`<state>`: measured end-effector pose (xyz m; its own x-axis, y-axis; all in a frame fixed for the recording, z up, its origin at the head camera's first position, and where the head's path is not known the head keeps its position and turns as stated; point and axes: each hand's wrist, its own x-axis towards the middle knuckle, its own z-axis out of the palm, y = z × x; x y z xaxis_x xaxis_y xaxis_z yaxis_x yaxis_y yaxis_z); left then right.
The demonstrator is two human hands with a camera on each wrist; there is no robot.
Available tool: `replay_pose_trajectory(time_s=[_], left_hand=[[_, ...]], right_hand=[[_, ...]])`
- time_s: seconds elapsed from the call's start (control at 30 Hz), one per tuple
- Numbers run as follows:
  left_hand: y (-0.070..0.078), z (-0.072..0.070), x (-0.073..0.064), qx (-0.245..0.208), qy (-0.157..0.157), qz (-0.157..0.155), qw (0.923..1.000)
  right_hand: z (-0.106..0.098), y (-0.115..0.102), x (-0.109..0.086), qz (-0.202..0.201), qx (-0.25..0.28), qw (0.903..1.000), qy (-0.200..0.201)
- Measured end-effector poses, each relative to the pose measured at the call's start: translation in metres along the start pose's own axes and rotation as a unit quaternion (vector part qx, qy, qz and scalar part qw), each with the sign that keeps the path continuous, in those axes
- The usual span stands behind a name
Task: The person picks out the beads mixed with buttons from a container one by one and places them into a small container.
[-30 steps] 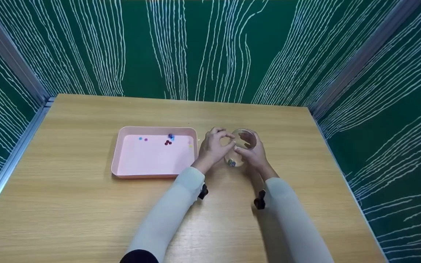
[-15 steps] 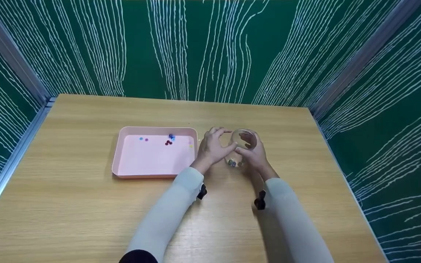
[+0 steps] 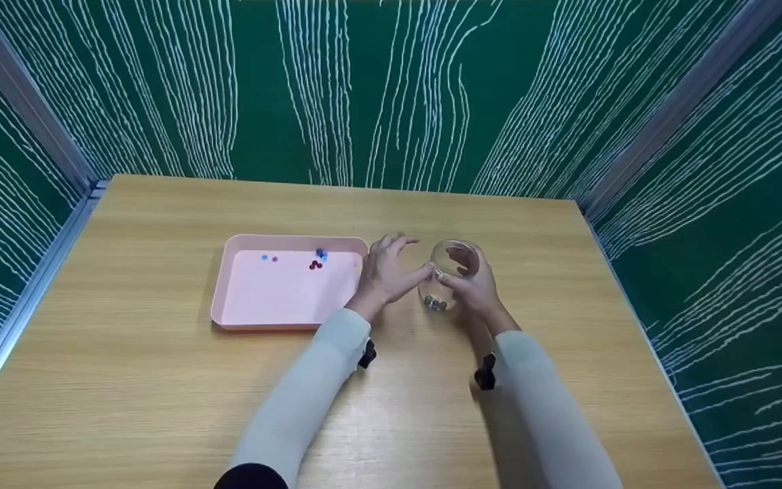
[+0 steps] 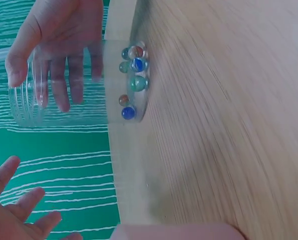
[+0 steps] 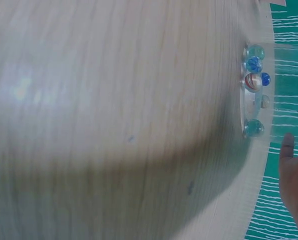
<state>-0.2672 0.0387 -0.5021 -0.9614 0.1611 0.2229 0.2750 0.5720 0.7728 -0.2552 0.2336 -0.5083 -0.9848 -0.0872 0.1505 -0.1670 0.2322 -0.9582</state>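
A clear jar stands upright on the table, with several glass marbles at its bottom, some blue, some green and some with reddish streaks. My right hand grips the jar's upper part from the right, thumb near the rim and fingers round the far side. Between the jar and the pink tray is my left hand, fingers spread and nothing in them. Its thumb tip overlaps the jar's left rim in the head view. In the left wrist view the spread left fingers are apart from the jar.
Inside the tray lie several small round pieces: dark red ones, blue ones and a purple one. Green panels with white wavy lines rise behind the wooden table and at both sides.
My left hand has drawn away from the jar's mouth to the left, its thumb and fingers parting. More marbles show at the jar's bottom. The right hand has kept its grip.
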Motion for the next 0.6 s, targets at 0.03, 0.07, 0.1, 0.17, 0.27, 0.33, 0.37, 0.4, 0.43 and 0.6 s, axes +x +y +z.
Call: replay_pose_trajectory(time_s=[0.03, 0.07, 0.1, 0.17, 0.27, 0.33, 0.37, 0.4, 0.43, 0.6], left_hand=[[-0.001, -0.001, 0.0, 0.002, -0.001, -0.002, 1.0], [-0.002, -0.002, 0.0, 0.004, -0.002, -0.003, 1.0], [-0.003, -0.003, -0.001, 0.009, -0.003, -0.004, 1.0], [-0.005, -0.006, -0.001, 0.014, -0.002, -0.006, 0.9999], [-0.007, -0.009, -0.001, 0.02, 0.001, -0.009, 0.9998], [-0.008, -0.011, 0.0, 0.024, 0.003, -0.009, 0.9997], [-0.008, -0.012, 0.0, 0.026, 0.003, -0.009, 0.9996], [-0.009, -0.013, 0.0, 0.028, 0.003, -0.009, 0.9996], [-0.01, -0.015, 0.0, 0.03, 0.003, -0.008, 0.9995], [-0.014, -0.02, -0.001, 0.032, 0.002, -0.011, 0.9994]], right_hand=[[0.0, 0.0, 0.0, 0.001, 0.0, 1.0, 0.001], [0.0, 0.0, 0.0, 0.002, -0.001, 1.0, 0.001], [0.0, 0.0, 0.0, 0.002, -0.001, 1.0, 0.002], [0.0, 0.0, 0.0, 0.002, -0.001, 1.0, 0.002], [-0.001, -0.001, 0.0, 0.002, -0.002, 1.0, 0.002], [-0.001, -0.002, -0.001, 0.004, -0.004, 1.0, 0.002], [-0.001, -0.002, -0.001, 0.006, -0.006, 1.0, 0.002], [-0.001, -0.002, -0.001, 0.007, -0.006, 1.0, 0.002], [0.0, -0.003, -0.001, 0.008, -0.007, 0.9999, 0.001], [0.0, -0.002, -0.001, 0.008, -0.007, 0.9999, 0.001]])
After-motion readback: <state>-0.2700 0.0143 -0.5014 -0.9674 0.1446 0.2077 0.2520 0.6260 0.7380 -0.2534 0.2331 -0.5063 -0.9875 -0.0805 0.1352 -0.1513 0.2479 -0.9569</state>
